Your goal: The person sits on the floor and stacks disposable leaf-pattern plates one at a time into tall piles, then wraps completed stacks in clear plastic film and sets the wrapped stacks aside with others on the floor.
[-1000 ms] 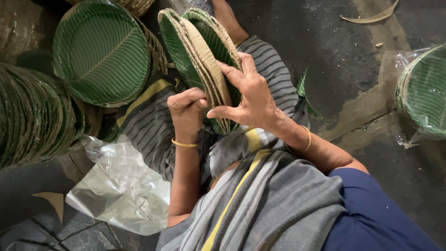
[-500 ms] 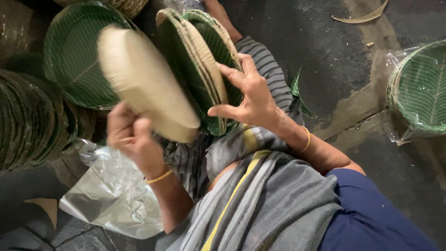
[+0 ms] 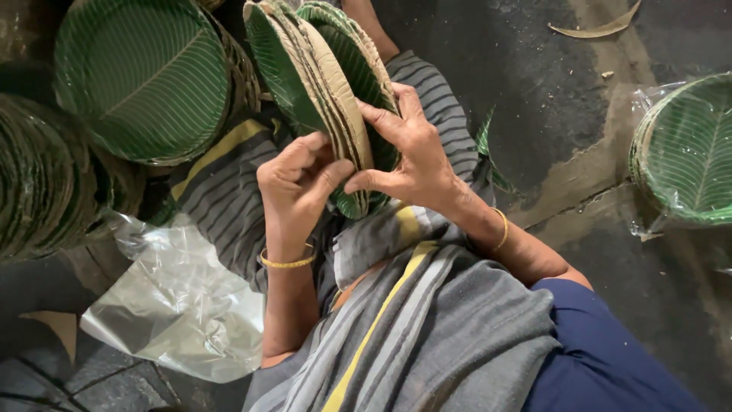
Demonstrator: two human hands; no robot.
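Floor (image 3: 534,91): dark, rough, a dry leaf scrap (image 3: 598,29) at the top right. Person sits on it, grey striped cloth (image 3: 427,336) with a yellow band over the lap.

Left side: big pile of green leaf plates (image 3: 141,72), face up, with another row of them on edge (image 3: 38,183) at the far left. Clear plastic sheet (image 3: 179,305) lies crumpled below them. Right edge: one more plate pile in a plastic wrap (image 3: 686,152), well apart from the hands.

Work piece: stack of leaf plates (image 3: 320,84) held on edge over the lap, green faces left, tan paper backs right.

Right hand (image 3: 408,149) is closed around the stack from behind, fingers spread over the back, thumb at the lower rim. Left hand (image 3: 293,179) is curled, thumb and fingertips pinching at the near rim of the front plates.

Judgement, for clean handling:
- right hand should take the whole weight, so the left only works rims
- pinch one rim at a time; the edges nest tight and two will lift together
- keep the stack upright, tilt lets the fronts slide off
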